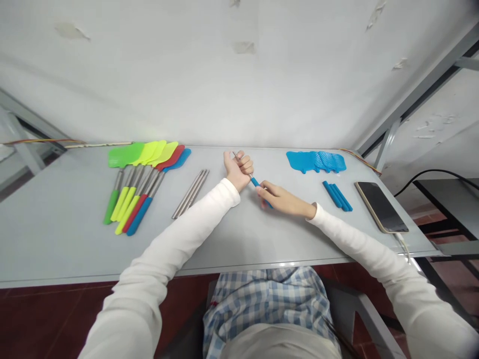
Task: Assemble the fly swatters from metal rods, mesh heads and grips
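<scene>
My left hand (238, 170) is closed around a thin metal rod (236, 156), whose tip shows above the fingers. A blue handle sleeve (255, 181) sits on the rod's lower end, and my right hand (282, 197) grips it with thumb and fingers. The rod and sleeve slant down to the right, just above the table. Several bare metal rods (191, 193) lie left of my hands. To the right are overlapping blue fly swatter heads (316, 162), with loose blue handle sleeves (338, 196) nearer to me.
Several fly swatters with green, yellow, red and blue heads (144, 154) lie fanned out on the grey table (232, 244) at left. A phone (380, 206) with a charging cable (402, 243) rests at right. A white wall (209, 85) stands behind the table.
</scene>
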Demonstrator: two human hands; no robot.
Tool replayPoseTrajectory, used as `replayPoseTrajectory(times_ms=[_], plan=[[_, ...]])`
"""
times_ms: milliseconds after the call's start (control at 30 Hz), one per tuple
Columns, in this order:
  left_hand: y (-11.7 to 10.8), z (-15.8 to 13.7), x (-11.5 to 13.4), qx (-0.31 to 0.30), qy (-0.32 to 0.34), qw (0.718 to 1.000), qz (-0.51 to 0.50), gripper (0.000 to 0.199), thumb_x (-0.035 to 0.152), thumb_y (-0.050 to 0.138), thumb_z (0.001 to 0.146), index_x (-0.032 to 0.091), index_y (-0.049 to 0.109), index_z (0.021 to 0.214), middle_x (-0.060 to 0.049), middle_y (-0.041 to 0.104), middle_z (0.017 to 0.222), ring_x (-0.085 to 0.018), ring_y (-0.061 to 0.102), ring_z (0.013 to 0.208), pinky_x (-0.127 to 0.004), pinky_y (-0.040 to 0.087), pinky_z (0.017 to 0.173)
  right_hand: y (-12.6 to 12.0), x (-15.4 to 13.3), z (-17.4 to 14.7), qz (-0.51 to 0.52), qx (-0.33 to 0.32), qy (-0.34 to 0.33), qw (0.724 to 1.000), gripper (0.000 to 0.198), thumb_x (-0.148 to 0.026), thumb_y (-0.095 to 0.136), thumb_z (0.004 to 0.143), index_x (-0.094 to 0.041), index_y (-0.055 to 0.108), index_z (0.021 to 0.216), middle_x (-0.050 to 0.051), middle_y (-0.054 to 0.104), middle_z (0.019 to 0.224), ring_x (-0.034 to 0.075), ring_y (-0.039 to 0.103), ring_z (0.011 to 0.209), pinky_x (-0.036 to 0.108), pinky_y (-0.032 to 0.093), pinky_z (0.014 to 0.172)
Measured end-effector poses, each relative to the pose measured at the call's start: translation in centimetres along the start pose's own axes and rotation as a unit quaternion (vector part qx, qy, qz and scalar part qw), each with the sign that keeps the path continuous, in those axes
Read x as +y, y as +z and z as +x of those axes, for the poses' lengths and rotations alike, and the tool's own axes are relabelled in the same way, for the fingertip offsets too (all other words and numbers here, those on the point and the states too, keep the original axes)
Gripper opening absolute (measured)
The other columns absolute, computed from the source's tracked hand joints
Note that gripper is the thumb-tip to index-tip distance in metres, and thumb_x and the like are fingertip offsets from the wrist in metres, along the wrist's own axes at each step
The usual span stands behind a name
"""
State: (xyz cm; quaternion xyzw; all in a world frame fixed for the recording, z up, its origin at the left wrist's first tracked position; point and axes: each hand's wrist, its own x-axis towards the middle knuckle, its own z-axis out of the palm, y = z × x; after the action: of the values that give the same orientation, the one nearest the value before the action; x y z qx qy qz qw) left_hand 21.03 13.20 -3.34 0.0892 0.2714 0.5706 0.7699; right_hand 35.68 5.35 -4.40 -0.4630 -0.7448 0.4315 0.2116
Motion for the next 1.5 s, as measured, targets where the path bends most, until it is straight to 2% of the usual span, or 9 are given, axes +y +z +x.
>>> replayPoseTrajectory(times_ms=[300,433,533,667,767,867,1000,1267,1500], plan=[[2.0,-1.2,6.0,-0.002,0.121,0.991,0.05,0.056,0.058,0.026,0.099,0.02,0.013,0.059,0.009,0.01,0.042,-0.003,0.009,0.032,-0.017,0.006,0.031,-0.1,1.6,-6.0,0.109,-0.081,0.017,0.991,0.048,-0.058,0.016,0.1,-0.024,0.033,0.071,-0.005,0.04,0.057,0.013,0.036,0.054,0.029,0.039,0.066],[1.3,-2.1,8.4,-0.017,0.121,0.985,0.122,0.053,0.054,0.029,0.1,0.02,0.021,0.06,0.01,0.012,0.043,-0.003,0.011,0.032,-0.014,0.007,0.031,-3.1,4.1,-8.6,-0.06,0.073,0.065,0.993,0.045,-0.059,0.029,0.098,-0.023,0.047,0.078,0.0,0.052,0.07,0.017,0.049,0.067,0.03,0.041,0.07],[-0.2,-2.5,6.5,0.0,0.029,0.961,0.275,0.038,0.042,0.056,0.092,0.02,0.036,0.067,0.011,0.025,0.049,-0.001,0.017,0.034,-0.013,0.007,0.032,-5.2,6.3,-8.4,-0.254,0.224,0.119,0.933,0.035,-0.049,0.036,0.096,-0.02,0.056,0.099,0.006,0.06,0.074,0.024,0.058,0.07,0.034,0.041,0.067],[-3.8,-3.6,2.9,0.059,0.053,0.861,0.503,0.034,0.021,0.074,0.071,0.02,0.049,0.094,0.002,0.055,0.079,-0.004,0.045,0.049,-0.013,0.026,0.038,-5.8,8.4,-8.1,-0.405,0.283,0.152,0.856,0.042,-0.031,0.034,0.093,-0.011,0.049,0.127,0.015,0.066,0.082,0.033,0.064,0.076,0.037,0.043,0.064],[-6.6,-4.7,2.0,0.061,0.152,0.727,0.667,0.054,0.013,0.063,0.072,0.018,0.044,0.123,-0.011,0.056,0.117,-0.017,0.062,0.098,-0.027,0.053,0.078,-5.4,8.8,-8.6,-0.438,0.305,0.144,0.834,0.046,-0.027,0.036,0.092,-0.01,0.044,0.134,0.019,0.066,0.095,0.034,0.065,0.086,0.039,0.046,0.066],[-8.5,-6.0,2.3,0.032,0.215,0.558,0.801,0.061,0.009,0.051,0.075,0.009,0.04,0.135,-0.02,0.046,0.136,-0.029,0.042,0.134,-0.046,0.034,0.113,-5.3,8.8,-9.0,-0.473,0.326,0.113,0.811,0.045,-0.025,0.04,0.09,-0.009,0.047,0.132,0.022,0.06,0.109,0.034,0.062,0.095,0.04,0.049,0.074],[-9.9,-7.7,3.2,0.029,0.269,0.4,0.876,0.051,0.016,0.04,0.085,0.008,0.047,0.135,-0.023,0.042,0.142,-0.035,0.039,0.135,-0.054,0.031,0.113,-5.7,9.2,-9.2,-0.525,0.32,0.081,0.784,0.042,-0.021,0.041,0.089,-0.007,0.053,0.126,0.023,0.055,0.107,0.035,0.056,0.1,0.046,0.047,0.085],[-11.4,-10.3,4.1,0.151,0.249,0.343,0.893,0.067,0.05,0.05,0.086,0.015,0.042,0.143,-0.025,0.042,0.145,-0.044,0.043,0.129,-0.061,0.038,0.101,-5.2,9.8,-8.8,-0.518,0.335,0.052,0.785,0.038,-0.024,0.04,0.091,-0.011,0.056,0.123,0.022,0.054,0.113,0.034,0.052,0.102,0.046,0.045,0.082],[-10.6,-9.7,4.8,0.185,0.206,0.333,0.901,0.056,0.024,0.044,0.088,0.006,0.041,0.14,-0.023,0.055,0.126,-0.037,0.052,0.118,-0.051,0.045,0.097,-4.1,7.1,-6.0,-0.48,0.307,-0.061,0.819,0.031,-0.027,0.041,0.095,-0.013,0.058,0.117,0.019,0.055,0.116,0.029,0.053,0.092,0.042,0.042,0.08]])
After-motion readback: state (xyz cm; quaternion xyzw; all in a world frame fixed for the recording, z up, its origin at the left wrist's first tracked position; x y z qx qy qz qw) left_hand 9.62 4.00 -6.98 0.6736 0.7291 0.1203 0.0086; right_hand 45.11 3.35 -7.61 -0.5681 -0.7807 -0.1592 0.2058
